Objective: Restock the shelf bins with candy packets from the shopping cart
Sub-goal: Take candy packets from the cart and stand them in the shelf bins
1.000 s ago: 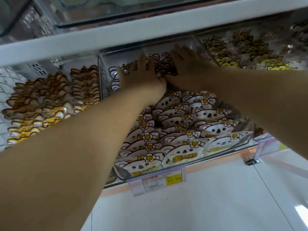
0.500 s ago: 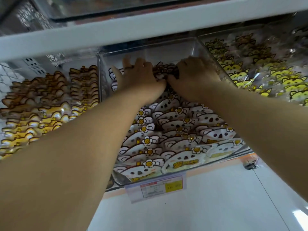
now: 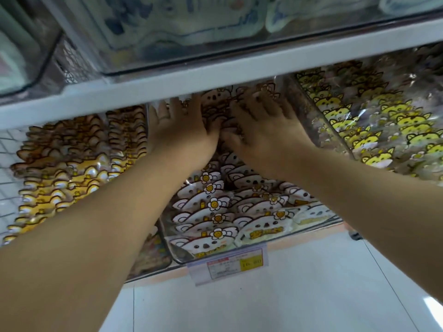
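Head view, middle bin (image 3: 176,254) of the lower shelf row. Left hand (image 3: 182,133) and right hand (image 3: 268,128) are both deep at the back edge of the bin, under the upper shelf (image 3: 215,75), thumbs almost touching. Fingers lie spread and fairly straight, palms down, pressing on the rear koala packets (image 3: 211,204). The fingertips are blurred and in shadow, so neither hand appears to pinch a packet, though this is not certain.

Koala packets fill the bin in overlapping rows from back edge to front edge, above the price tag (image 3: 229,264). Brown packets (image 3: 72,164) sit in the bin to the left, yellow packets (image 3: 383,121) in the bin to the right. Shopping cart not in view.

Judged step: seating and levelling the rear stack.

Risks:
- rows are shingled, so a hard push could slide the front row over the front edge onto the floor
- little clearance under the upper shelf, so knuckles may catch on it
- uneven pressure may crumple packets or tip the rows sideways
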{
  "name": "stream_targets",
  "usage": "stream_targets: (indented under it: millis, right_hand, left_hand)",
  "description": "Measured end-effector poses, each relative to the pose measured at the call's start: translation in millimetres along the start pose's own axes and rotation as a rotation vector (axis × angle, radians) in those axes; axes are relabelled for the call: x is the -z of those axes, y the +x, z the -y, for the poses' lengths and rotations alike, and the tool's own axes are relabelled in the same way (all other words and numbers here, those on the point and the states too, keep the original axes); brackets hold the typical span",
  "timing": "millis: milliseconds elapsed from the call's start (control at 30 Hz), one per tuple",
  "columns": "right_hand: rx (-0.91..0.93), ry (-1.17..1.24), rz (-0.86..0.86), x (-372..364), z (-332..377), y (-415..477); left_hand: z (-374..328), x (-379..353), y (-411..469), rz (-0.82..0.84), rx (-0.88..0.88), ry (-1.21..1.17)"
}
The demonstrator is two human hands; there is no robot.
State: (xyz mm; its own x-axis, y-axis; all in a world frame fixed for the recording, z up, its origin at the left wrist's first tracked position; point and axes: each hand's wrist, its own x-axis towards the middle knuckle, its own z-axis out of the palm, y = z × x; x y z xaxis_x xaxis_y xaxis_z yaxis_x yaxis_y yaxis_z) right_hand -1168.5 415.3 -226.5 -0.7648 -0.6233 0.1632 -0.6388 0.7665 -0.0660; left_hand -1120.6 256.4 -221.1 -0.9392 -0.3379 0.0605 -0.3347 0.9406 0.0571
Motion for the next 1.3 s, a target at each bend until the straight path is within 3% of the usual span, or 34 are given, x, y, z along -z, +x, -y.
stream_targets:
  millis: [67, 167, 267, 467, 533, 700, 1000, 1300]
  right_hand:
    - [-0.023, -0.008, 0.149, -6, 2, 3]
    - [-0.036, 0.012, 0.199, -11, -4, 18]
    - [-0.021, 0.02, 0.235, -9, -6, 21]
    - [-0.006, 0.037, 0.092, 7, -8, 0]
    - [0.059, 0.037, 0.027, 7, -8, 14]
    - [0.082, 0.006, 0.189, -6, 6, 45]
    - [0.099, 0.046, -0.046, -19, 8, 24]
    - [0.18, 0.033, 0.009, -16, 14, 17]
  left_hand:
    - [2, -6, -1, 0.082, -0.001, 0.078]
    - [-2, -9, 7, 0.144, 0.023, 0.102]
    - [-3, -3, 3, 0.101, -0.003, 0.119]
    - [19, 20, -22, 0.005, -0.174, 0.247]
    - [30, 25, -12, 0.049, -0.137, 0.198]
    - [34, 17, 6, 0.176, -0.079, 0.168]
    - [34, 20, 30, 0.285, -0.016, 0.163]
    - [26, 18, 18, 0.104, -0.069, 0.259]
